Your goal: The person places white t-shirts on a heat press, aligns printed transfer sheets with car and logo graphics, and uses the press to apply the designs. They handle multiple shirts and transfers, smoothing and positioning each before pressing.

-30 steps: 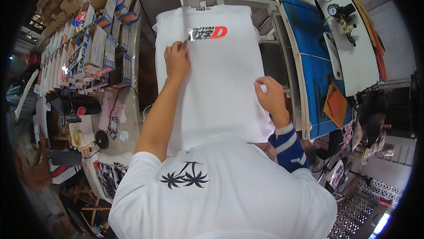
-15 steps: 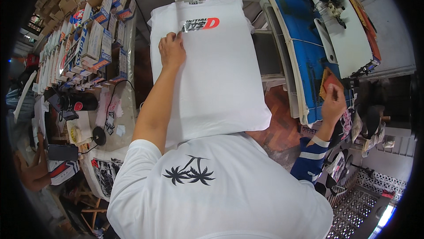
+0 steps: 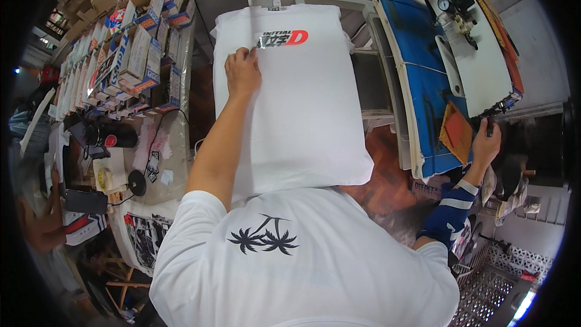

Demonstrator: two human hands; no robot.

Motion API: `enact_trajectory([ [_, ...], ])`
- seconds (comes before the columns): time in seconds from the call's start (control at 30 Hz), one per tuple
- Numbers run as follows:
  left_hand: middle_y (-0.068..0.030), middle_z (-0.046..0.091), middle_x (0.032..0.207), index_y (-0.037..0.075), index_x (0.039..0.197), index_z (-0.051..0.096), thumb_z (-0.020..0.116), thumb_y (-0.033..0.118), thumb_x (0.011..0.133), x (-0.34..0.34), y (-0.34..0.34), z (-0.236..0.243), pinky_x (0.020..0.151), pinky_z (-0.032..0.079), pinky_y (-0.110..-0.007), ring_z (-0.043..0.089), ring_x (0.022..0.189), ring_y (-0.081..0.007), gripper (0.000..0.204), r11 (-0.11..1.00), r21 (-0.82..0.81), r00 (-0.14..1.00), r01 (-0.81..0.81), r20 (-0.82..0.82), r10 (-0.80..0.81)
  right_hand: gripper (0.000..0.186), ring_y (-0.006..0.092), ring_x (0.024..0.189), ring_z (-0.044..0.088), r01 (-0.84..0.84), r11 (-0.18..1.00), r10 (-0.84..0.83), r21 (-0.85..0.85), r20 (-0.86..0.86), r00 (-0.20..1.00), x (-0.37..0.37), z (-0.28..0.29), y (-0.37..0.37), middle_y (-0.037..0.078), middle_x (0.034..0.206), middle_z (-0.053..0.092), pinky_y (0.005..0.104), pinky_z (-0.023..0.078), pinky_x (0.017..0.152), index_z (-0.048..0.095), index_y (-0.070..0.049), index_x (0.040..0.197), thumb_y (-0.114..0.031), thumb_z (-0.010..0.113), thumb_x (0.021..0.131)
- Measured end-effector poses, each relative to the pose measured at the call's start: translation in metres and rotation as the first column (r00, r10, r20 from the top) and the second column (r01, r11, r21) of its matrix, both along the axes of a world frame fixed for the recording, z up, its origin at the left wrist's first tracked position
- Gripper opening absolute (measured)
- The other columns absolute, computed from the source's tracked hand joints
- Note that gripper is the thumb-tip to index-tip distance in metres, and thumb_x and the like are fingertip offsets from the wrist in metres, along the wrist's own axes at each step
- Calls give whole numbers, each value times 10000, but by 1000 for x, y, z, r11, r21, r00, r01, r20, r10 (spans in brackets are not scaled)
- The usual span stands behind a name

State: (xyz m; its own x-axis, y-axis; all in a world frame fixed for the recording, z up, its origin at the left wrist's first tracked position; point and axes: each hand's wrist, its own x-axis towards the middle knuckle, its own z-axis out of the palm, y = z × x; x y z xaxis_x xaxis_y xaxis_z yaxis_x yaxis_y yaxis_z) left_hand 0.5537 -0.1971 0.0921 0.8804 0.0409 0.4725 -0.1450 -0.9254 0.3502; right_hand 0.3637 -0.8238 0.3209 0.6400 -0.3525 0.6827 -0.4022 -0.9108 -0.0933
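White shirt (image 3: 302,103) under flat left hand (image 3: 243,73), right hand (image 3: 486,144) gripping press handle (image 3: 488,125)

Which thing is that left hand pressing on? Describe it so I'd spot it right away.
Start at the big white shirt spread flat in the middle, left of the blue press. Near its top edge lies a small printed graphic, and the left hand rests just below its left end. It is the only black, silver and red patch on the plain white cloth.
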Motion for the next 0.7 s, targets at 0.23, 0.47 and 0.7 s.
enact_trajectory([
  [0.23,-70,615,1217,95,1302,724,669,120,932,-1,-1,2,1116,401,-472,556,1162,-311,375,1000,7,1000,-6,12,6,482,488,1147,604,-46,980,92,194,-234,968,13,-32,-61,286,1192,695,524,447,1023,707,38,1164,-350,438,1074],
  [0.47,-69,620,1213,96,1300,726,662,106,934,-2,0,3,1097,417,-470,561,1153,-313,372,1000,26,1000,-10,15,10,497,441,1251,558,-36,982,82,187,-241,967,18,-39,-58,249,1274,683,505,370,1119,698,26,1206,-349,396,1084],
  [0.7,-69,618,1211,103,1308,722,663,107,932,-1,0,3,1099,417,-470,559,1159,-308,381,1000,27,1000,-15,9,14,493,445,1232,564,-74,991,92,109,-168,981,22,-42,-42,241,1254,689,504,378,1103,696,38,1163,-336,386,1079],
])
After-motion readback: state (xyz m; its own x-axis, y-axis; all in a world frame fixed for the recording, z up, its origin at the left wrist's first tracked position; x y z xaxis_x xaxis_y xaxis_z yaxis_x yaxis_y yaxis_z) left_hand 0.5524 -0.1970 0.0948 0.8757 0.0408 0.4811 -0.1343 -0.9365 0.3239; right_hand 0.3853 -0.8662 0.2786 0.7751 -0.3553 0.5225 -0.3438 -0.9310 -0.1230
